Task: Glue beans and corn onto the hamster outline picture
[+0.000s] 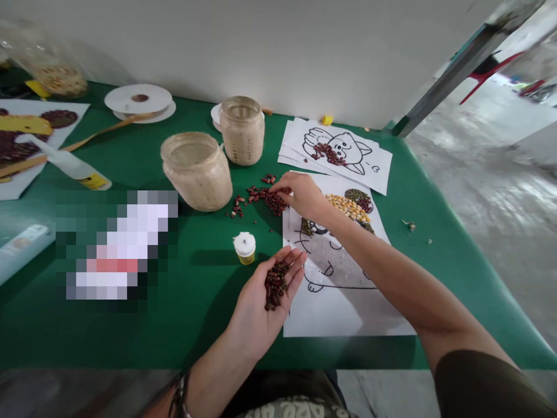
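My left hand [261, 313] is cupped palm up over the green table, holding a small heap of dark red beans mixed with smaller greenish ones [277, 284]. Beyond it, my right hand [302, 197] reaches down with its fingertips pinched on red beans at the edge of a loose pile [275, 203]. Under my right forearm lies a sheet with a cartoon animal drawing [343, 313]. Yellow corn kernels [348, 208], green beans [357, 196] and a few red beans cover its upper part. A shiny, wet-looking film coats the lower drawing.
Two twine-wrapped jars [202, 180] [242, 133] stand behind the pile. Nearer is a small white-topped bottle [245, 247]. A second drawing [374, 162] bears red beans. At left are a glue bottle [72, 162], a ribbon spool [117, 98] and a pixelated object [126, 244].
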Demonstrator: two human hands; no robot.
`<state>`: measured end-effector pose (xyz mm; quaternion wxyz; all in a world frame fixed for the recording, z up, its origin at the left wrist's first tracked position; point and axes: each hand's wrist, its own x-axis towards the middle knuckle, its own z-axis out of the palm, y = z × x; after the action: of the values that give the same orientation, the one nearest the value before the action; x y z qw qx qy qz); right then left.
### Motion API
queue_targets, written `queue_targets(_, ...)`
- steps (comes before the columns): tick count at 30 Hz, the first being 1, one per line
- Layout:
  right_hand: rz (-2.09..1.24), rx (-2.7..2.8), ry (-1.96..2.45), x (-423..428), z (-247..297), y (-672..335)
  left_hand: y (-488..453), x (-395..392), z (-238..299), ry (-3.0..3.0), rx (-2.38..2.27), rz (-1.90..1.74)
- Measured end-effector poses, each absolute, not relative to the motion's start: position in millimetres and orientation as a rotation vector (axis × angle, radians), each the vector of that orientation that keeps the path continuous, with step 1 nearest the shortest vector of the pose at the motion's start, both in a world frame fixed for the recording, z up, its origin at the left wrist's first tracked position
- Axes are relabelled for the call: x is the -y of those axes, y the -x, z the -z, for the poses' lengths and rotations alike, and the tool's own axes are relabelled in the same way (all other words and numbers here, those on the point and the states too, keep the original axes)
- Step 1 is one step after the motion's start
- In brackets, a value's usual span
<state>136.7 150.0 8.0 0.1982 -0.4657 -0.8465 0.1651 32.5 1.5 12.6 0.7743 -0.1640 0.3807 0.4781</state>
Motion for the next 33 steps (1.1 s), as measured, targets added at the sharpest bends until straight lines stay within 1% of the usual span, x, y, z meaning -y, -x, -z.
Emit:
queue_targets(12, -0.496, 2.285, 1.321, -153.4, 0.7, -139.9, -32.1, -2.2, -11.3, 0.336, -0.779, -1.009)
queue_targets(17, -0.498, 2.203, 1.279, -134.4, -17.2, -144.8, -31.2, -2.0, -12.1, 0.331, -0.772, -1.024)
queue_targets(19, -0.551, 2.253, 1.165, -114.8, -30.8, -150.5, -31.4, -2.1, -11.4, 0.327, -0.769, -1.039)
queue_targets(22, -0.634, 2.559, 0.908, -82.2, -43.9, -160.1, -32.8, -2.2, -8.8, 0.351, -0.78, -1.066)
queue_targets(24, -0.662, 2.647, 0.919, -65.0, -43.3, -164.6, -34.0, -2.2, -6.8, 0.372, -0.788, -1.083)
queue_targets(27, -0.619, 2.716, 0.953, -51.2, -32.9, -166.4, -35.1, -2.4, -4.7, 0.382, -0.795, -1.106)
queue_targets(33, -0.687, 2.639, 0.98, -51.8, -23.3, -164.0, -35.7, -3.9, -6.0, 0.378, -0.831, -1.091)
